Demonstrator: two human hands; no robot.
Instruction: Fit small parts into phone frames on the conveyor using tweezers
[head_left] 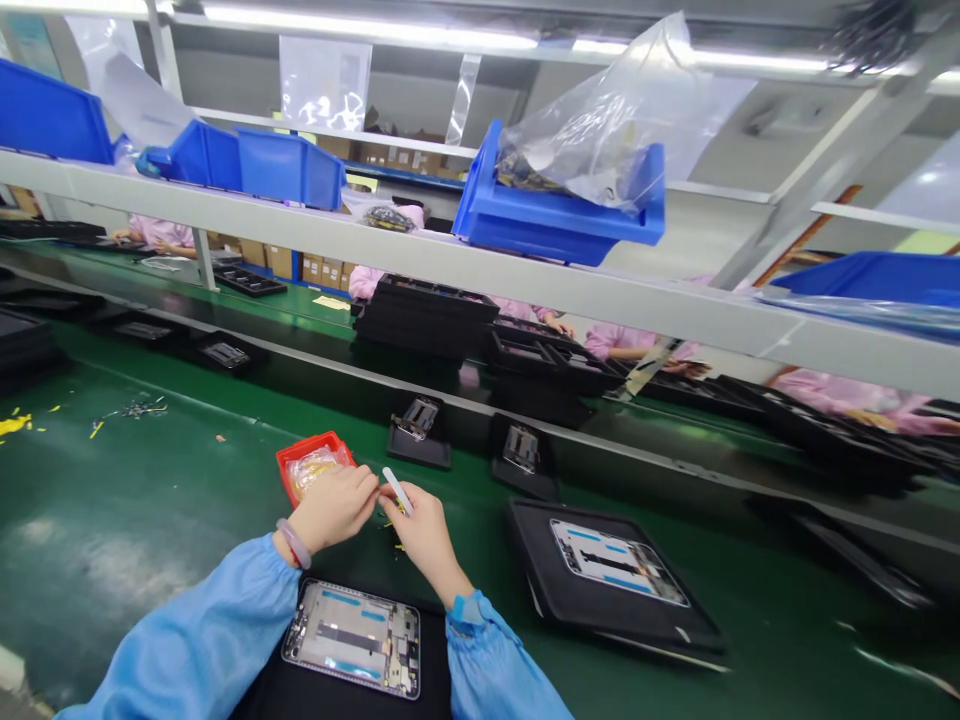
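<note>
My left hand (pixel 334 508), with a bracelet at the wrist, is closed in a pinch beside a red tray (pixel 321 440) that holds a clear plastic bag. What its fingertips hold, if anything, is too small to make out. My right hand (pixel 425 538) grips a slim white stick-shaped tool (pixel 397 490), which points up and to the left. The fingertips of both hands meet or nearly meet. Below my wrists, an opened tablet body (pixel 354 637) with blue strips and a circuit board lies on a black mat (pixel 337 698). Small yellow scraps (pixel 399 548) lie under my right hand.
A black tray stack (pixel 622 625) with another opened tablet body stands on the right. Beyond my hands, black trays carrying devices (pixel 418 418) sit along a dark belt (pixel 465 395). Blue bins (pixel 559 225) line a shelf overhead. People in pink sleeves work behind it.
</note>
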